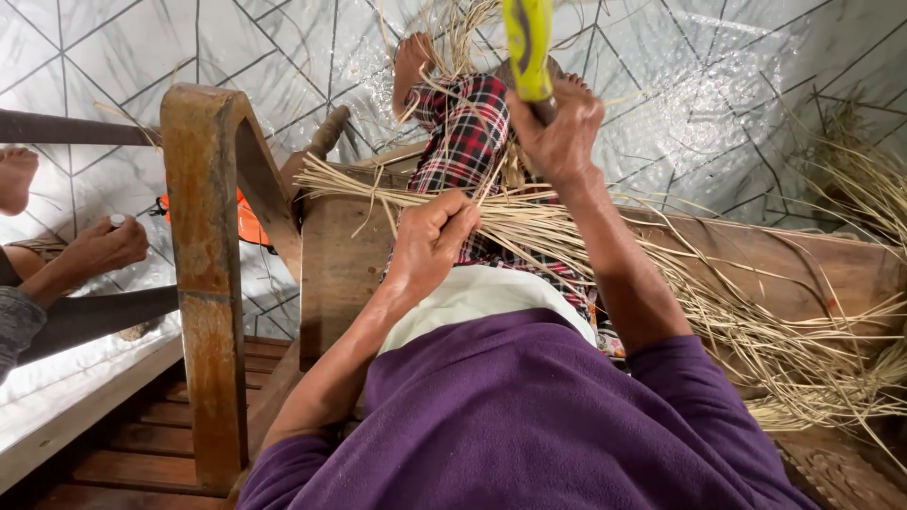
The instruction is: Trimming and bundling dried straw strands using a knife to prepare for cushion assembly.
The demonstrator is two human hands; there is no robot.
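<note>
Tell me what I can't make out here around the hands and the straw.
- Tool in the right hand, head view: upper end cut off by the top edge.
- Straw bundle: the stretch inside the left hand is hidden by its fingers.
- Another person's hand: small object in it, too small to identify.

A bundle of straw lies across a wooden bench, trailing right. The left hand sits on the straw; the right hand, farther off, holds a tool handle. Left stands an upright wooden post, with another person's hand beyond it.
</note>
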